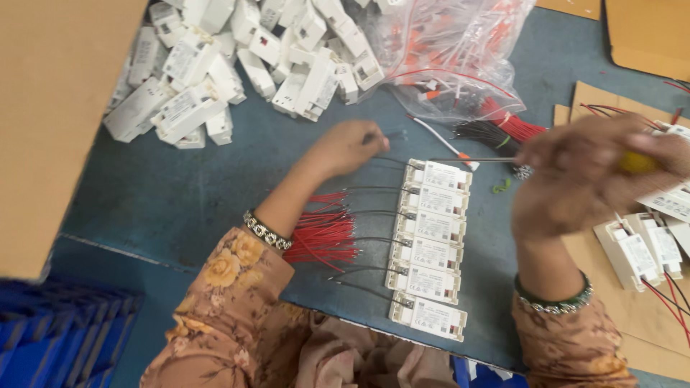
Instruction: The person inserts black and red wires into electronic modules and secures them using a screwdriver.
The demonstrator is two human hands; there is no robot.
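Blue-grey table (215, 179) fills most of the view, surface matte, evenly lit, no hard shadows. Tall brown cardboard wall (50, 108) stands at the left edge, blocking that side. Flat cardboard sheets (647, 316) lie on the right part of the table, more cardboard at top right. Blue plastic crate (50, 338) sits below the table edge, lower left.

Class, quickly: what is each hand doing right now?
Left hand: closed, pinching a thin black wire.
Right hand: closed around a yellow-handled screwdriver.
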